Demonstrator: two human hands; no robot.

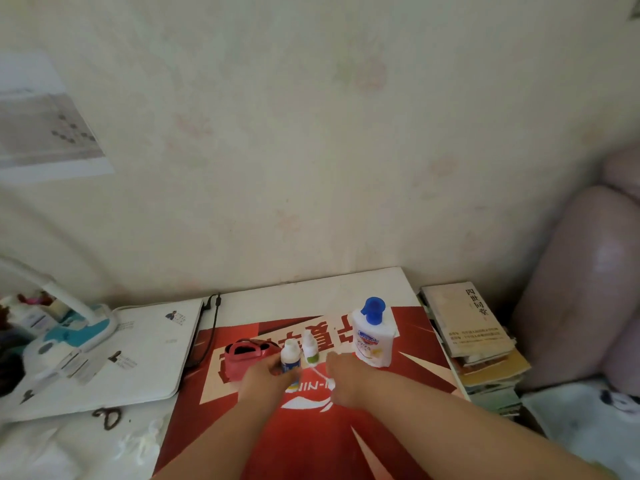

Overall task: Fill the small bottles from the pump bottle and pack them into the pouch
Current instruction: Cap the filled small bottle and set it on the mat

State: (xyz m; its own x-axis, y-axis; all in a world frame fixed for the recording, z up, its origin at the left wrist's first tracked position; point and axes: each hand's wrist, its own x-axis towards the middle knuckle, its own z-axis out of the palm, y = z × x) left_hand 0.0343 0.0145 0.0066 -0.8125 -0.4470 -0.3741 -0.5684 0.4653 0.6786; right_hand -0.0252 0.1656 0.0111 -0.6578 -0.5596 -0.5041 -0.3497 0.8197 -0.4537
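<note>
The book (475, 318) cover reads 四世同堂; the red mat (311, 445) shows "NIN".

I am gripping the blue-label bottle (290, 355) near its base with my left hand (261, 381), and it is standing upright on the red mat (311, 438). My right hand (346, 379) is resting on the mat just beside the green-label bottle (310, 346); whether it is touching it is unclear. The red pouch (247, 358) is lying open just beyond my left hand. The pump bottle (372, 337) is standing to the right of both small bottles, near the stack of books (474, 341).
</note>
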